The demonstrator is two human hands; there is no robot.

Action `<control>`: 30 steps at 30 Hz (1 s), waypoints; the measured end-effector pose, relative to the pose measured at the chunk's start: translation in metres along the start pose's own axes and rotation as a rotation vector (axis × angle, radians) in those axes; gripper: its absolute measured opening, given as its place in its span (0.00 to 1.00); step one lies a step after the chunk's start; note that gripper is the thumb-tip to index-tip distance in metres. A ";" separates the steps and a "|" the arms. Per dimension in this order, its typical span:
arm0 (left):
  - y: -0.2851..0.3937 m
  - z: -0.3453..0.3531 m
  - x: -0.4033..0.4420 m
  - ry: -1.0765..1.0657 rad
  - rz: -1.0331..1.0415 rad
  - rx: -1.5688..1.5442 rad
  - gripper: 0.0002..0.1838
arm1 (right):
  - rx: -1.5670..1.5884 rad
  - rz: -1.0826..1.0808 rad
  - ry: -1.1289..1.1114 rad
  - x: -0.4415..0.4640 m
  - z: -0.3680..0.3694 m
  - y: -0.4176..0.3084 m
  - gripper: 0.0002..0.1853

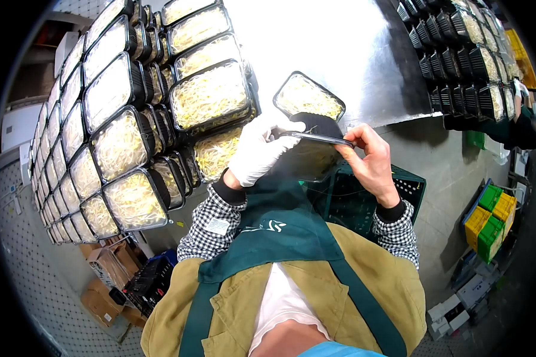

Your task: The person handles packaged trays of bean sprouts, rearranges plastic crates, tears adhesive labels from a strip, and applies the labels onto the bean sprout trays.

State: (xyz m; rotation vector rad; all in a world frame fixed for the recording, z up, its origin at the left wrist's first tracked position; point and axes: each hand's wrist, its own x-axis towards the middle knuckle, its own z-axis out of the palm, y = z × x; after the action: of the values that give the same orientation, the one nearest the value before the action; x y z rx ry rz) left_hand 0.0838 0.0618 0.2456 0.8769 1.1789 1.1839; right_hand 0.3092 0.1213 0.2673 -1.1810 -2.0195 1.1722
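My left hand [261, 147], in a white glove, grips the left side of a black plastic tray [307, 156] with a clear cover. My bare right hand [369, 156] pinches the right end of its rim. The tray is tilted on edge in front of my apron, and its contents are hard to make out. Just beyond it, a filled tray of sprouts [309, 98] lies on the metal table [327, 35]. Left of my gloved hand are stacked sprout trays [211, 98].
Tall stacks of packed trays [122, 143] fill the left side. More trays [488, 59] stand at the far right, beside a co-worker's dark sleeve [524, 128]. A dark green crate [408, 184] is below my right hand. Green and yellow crates [490, 223] stand on the floor.
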 end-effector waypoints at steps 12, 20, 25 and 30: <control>-0.028 -0.014 -0.034 0.156 0.025 -0.015 0.07 | 0.241 0.093 -0.089 0.012 0.015 -0.005 0.10; -0.016 -0.023 -0.045 0.191 0.049 0.009 0.05 | 0.186 0.061 -0.215 0.015 0.018 -0.027 0.10; -0.016 -0.025 -0.064 0.197 0.167 0.142 0.08 | 0.063 -0.035 -0.162 0.008 0.021 -0.043 0.10; -0.013 -0.033 -0.073 0.170 0.195 0.237 0.09 | 0.111 0.005 -0.232 0.006 0.028 -0.047 0.11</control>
State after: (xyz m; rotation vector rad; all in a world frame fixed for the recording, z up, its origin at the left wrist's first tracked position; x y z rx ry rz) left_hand 0.0562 -0.0148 0.2417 1.1065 1.4168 1.3139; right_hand 0.2654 0.1037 0.2943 -1.0371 -2.0866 1.4625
